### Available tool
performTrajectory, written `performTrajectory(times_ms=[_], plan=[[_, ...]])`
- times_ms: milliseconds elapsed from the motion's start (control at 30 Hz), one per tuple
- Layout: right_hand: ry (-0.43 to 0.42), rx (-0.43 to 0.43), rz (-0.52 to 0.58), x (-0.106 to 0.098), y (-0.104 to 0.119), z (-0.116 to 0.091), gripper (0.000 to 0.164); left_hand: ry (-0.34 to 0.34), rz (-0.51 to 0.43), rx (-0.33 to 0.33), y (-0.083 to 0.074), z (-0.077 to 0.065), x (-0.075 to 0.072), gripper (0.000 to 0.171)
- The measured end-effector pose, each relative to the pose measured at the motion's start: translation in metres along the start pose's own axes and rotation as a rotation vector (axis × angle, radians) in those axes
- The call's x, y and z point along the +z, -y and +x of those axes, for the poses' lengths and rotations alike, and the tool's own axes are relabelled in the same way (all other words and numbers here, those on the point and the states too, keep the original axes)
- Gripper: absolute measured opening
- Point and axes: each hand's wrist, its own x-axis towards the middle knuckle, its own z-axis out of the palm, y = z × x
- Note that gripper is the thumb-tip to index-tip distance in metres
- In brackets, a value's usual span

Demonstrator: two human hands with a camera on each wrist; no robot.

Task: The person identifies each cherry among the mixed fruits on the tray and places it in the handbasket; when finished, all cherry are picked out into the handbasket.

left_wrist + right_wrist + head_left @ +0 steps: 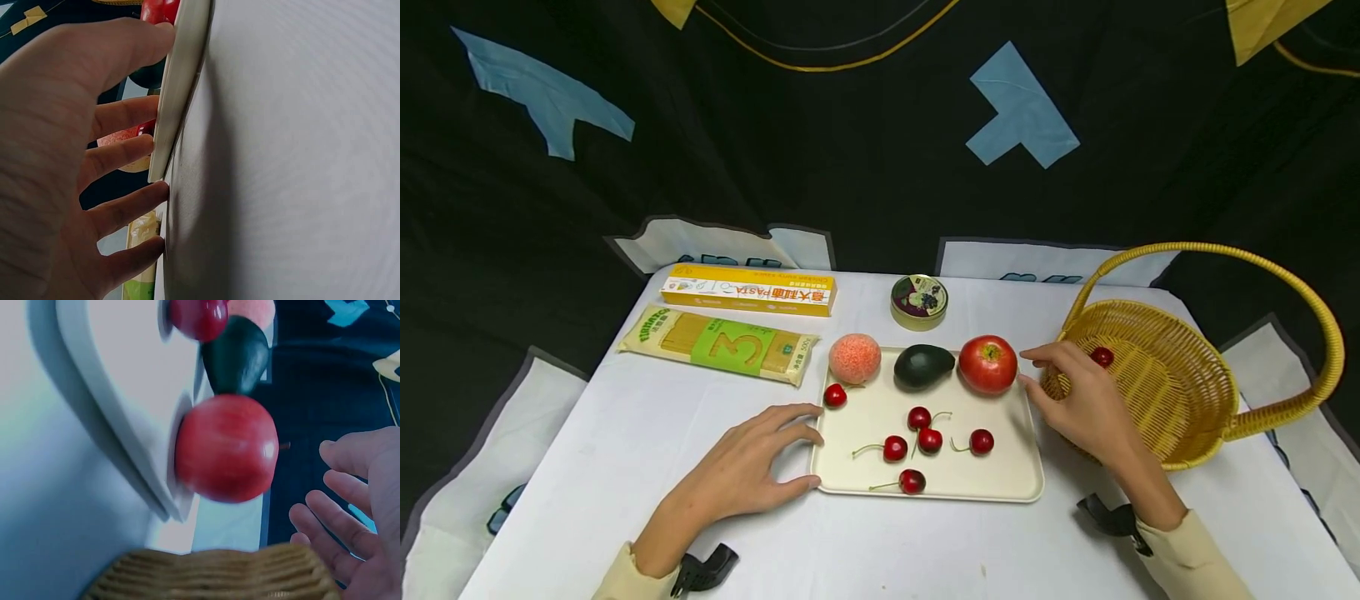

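Note:
On the white table lies a cream tray (865, 425) holding several cherries (894, 448), a dark green avocado (923, 367), a red apple (988, 365) and a fuzzy pink-orange peach-like fruit (854, 359). My left hand (745, 467) touches the tray's left edge, its fingers spread and holding nothing. Beside the apple, above the gap between tray and basket, hovers my right hand (1090, 404). In the right wrist view its fingers (337, 519) are loosely bent, apart from the apple (226, 449). One cherry (1102, 357) sits inside the yellow wicker basket (1157, 392).
The basket's tall handle (1285, 283) arches over the right side. A yellow pasta box (748, 289) and a bag of noodles (718, 343) lie at the back left. Behind the tray stands a round tin (919, 302). Black cloth (850, 150) hangs beyond the table.

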Motion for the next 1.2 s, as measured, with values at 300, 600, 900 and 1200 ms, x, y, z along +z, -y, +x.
performTrajectory(times_ms=[300, 600, 900, 1200], plan=[[0.102, -0.077, 0.095, 0.011, 0.015, -0.002, 0.037, -0.006, -0.004, -0.006, 0.0, -0.001, 0.0, 0.04], [0.232, -0.143, 0.178, 0.018, 0.02, -0.008, 0.032, -0.01, 0.0, -0.007, 0.0, 0.0, 0.0, 0.04], [0.398, -0.157, 0.287, 0.021, 0.016, -0.01, 0.04, -0.038, 0.001, 0.013, 0.001, 0.0, 0.002, 0.038], [0.537, -0.143, 0.285, 0.026, 0.013, -0.014, 0.043, -0.041, 0.004, 0.019, 0.001, -0.001, 0.003, 0.038]])
